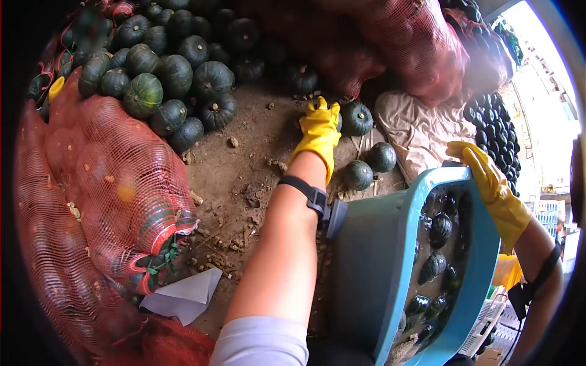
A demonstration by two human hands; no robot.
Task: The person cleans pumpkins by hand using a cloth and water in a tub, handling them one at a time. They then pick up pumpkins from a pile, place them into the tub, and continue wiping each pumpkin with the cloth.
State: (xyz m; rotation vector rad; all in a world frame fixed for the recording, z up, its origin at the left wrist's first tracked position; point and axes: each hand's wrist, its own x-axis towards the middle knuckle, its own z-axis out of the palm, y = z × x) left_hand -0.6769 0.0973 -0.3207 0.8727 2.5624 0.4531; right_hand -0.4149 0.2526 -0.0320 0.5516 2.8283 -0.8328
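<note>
Dirt floor point(244, 165), three loose green squashes point(357, 119) near one blue tub point(372, 229) — one just right of the curled left hand point(317, 128), its grip unclear, two below; the right hand point(494, 192), fingers outstretched, is at the rim.

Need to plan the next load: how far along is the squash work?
Done: several squashes sit in the water in the tub. In hand: the left hand is by the loose squashes, grip unclear; the right hand is at the tub's rim. Left, apparently: those and the big pile.
</note>
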